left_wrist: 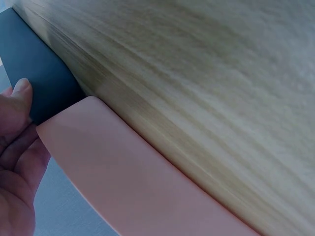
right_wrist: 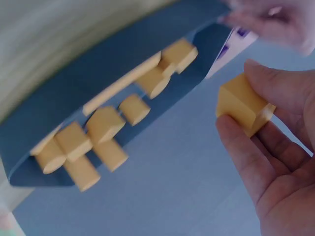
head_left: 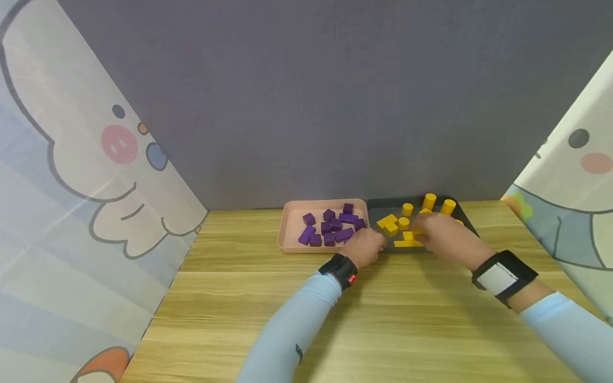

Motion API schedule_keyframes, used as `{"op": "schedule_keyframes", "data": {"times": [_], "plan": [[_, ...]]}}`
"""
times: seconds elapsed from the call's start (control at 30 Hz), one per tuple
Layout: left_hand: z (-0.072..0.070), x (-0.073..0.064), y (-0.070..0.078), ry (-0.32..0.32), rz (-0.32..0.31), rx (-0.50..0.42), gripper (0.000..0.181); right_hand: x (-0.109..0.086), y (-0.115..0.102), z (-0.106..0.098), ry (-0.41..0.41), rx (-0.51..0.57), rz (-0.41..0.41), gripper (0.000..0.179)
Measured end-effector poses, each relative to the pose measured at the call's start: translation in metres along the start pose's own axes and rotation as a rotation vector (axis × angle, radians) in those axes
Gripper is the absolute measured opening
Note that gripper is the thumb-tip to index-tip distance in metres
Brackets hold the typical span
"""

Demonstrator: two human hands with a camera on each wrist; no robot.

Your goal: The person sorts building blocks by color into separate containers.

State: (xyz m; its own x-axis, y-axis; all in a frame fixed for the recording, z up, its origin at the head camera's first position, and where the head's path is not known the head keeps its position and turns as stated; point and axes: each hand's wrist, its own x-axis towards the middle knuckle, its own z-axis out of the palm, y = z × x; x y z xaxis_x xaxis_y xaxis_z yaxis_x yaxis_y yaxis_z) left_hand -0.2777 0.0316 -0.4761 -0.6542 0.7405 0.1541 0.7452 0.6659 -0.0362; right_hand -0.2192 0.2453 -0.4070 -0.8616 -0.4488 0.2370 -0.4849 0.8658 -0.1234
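Note:
My left hand (head_left: pixel 362 247) is at the near edge where the two trays meet. In the left wrist view its thumb lies on the outer wall of the dark grey tray (left_wrist: pixel 42 64), pinching that wall near the corner, with the fingers behind it. Thumb and fingertips of my right hand (right_wrist: pixel 280 152) pinch a yellow block (right_wrist: pixel 241 105) above the dark tray. In the head view this hand covers part of the tray's right side. Several yellow blocks and cylinders (head_left: pixel 404 223) lie or stand in the dark tray.
Directly left of the dark tray stands a pink tray (head_left: pixel 291 226) with several purple blocks (head_left: pixel 328 227). Both trays sit at the back of the wooden table (head_left: pixel 230 287), against a grey panel (head_left: pixel 306 106). Cartoon-print panels (head_left: pixel 62 202) flank the table.

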Motion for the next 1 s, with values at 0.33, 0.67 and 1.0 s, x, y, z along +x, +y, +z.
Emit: {"op": "schedule_keyframes", "data": {"times": [0.33, 0.67, 1.0], "plan": [[0.004, 0.000, -0.001, 0.022, 0.019, -0.004, 0.016, 0.025, 0.042, 0.012, -0.030, 0.022, 0.105, 0.022], [0.002, 0.001, 0.000, -0.005, 0.022, -0.015, 0.017, 0.040, 0.064, 0.038, -0.133, 0.014, 0.115, 0.018], [0.005, 0.003, -0.003, 0.019, 0.042, 0.022, 0.017, 0.046, 0.072, 0.050, -0.121, 0.016, 0.085, 0.023]]}}
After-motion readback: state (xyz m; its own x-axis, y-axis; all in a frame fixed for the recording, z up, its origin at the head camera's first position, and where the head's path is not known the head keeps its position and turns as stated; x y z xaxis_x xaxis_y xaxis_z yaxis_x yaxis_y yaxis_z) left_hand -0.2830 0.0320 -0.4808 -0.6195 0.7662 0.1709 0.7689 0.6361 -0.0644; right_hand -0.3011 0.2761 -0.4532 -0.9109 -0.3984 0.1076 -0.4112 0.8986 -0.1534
